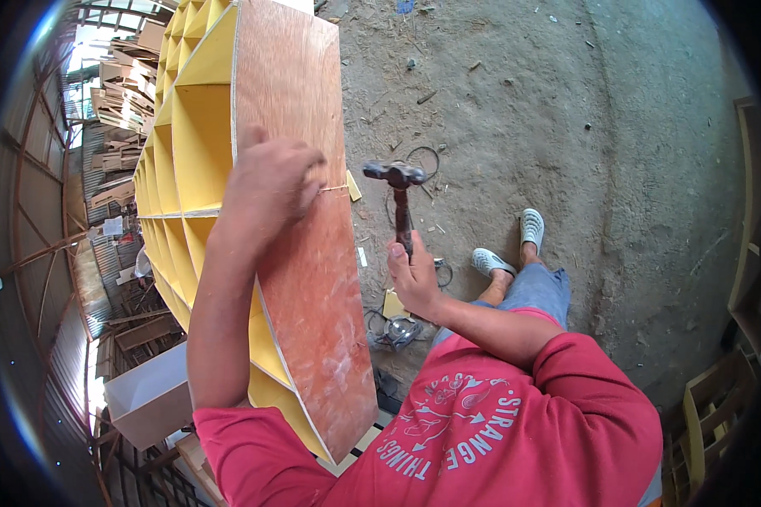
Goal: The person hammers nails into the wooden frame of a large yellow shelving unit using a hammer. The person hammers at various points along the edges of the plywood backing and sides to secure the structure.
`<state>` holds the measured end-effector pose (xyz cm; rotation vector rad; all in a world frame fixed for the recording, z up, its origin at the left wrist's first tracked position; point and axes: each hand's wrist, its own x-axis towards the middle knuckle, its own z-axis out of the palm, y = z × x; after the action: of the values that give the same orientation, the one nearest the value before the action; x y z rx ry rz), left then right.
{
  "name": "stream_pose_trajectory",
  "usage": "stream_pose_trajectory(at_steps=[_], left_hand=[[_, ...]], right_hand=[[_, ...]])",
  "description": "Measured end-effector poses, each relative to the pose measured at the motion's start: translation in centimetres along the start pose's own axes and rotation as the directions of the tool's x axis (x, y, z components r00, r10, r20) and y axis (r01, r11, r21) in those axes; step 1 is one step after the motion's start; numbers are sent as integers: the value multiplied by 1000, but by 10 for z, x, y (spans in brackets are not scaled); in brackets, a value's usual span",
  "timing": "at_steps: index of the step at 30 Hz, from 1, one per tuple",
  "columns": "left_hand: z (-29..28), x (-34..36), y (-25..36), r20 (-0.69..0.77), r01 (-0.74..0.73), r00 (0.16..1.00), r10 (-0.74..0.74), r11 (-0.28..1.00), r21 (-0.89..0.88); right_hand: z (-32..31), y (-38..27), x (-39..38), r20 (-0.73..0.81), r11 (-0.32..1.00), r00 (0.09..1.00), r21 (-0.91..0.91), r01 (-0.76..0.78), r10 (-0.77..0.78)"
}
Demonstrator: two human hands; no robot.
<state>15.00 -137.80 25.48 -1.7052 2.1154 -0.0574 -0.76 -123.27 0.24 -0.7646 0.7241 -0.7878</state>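
My right hand (414, 275) is closed around the dark handle of a hammer (395, 175), held upright with its metal head raised beside the panel's right edge. A reddish plywood panel (313, 279) covers the side of a tall yellow shelf unit (203, 122) with many square compartments. Over the panel's middle, my left hand (275, 177) has its fingers curled and pinched together, slightly blurred. What they hold, if anything, is hidden. A thin joint line (334, 188) crosses the panel just right of those fingers.
Stacked wood offcuts (127, 93) and a pale box (148, 395) lie left of the shelf unit. On the dusty concrete floor (499, 110) are scraps, cable loops and a clear-and-dark tool-like object (397, 332). Wooden frames (719, 397) stand at the far right.
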Motion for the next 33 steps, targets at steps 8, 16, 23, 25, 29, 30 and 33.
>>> stream_pose_trajectory(at_steps=[8, 16, 23, 25, 29, 30, 33], left_hand=[[15, -13, -30, -130, 530, 684, -718, 611, -588], [18, -15, -37, 69, 384, 704, -707, 297, -874], [21, -13, -37, 39, 386, 697, -716, 328, -862], [18, -14, -36, 73, 398, 692, -718, 295, -869], [24, -15, -39, 26, 376, 690, -724, 327, -867], [22, -14, -39, 25, 383, 690, -724, 335, -861], [22, -16, -35, 24, 391, 687, -727, 341, -855]], right_hand=[[24, 6, -1, 84, 994, 993, -73, 85, -79], [29, -1, -2, 92, 998, 994, 26, 57, -59], [24, 10, -1, 26, 995, 995, 6, 99, -99], [22, -16, 8, 147, 968, 987, -230, 98, -65], [17, -25, 4, 45, 998, 997, 35, 59, -60], [13, -25, 8, 77, 962, 988, -229, 151, -137], [4, -30, 14, 200, 951, 980, -301, 63, -1]])
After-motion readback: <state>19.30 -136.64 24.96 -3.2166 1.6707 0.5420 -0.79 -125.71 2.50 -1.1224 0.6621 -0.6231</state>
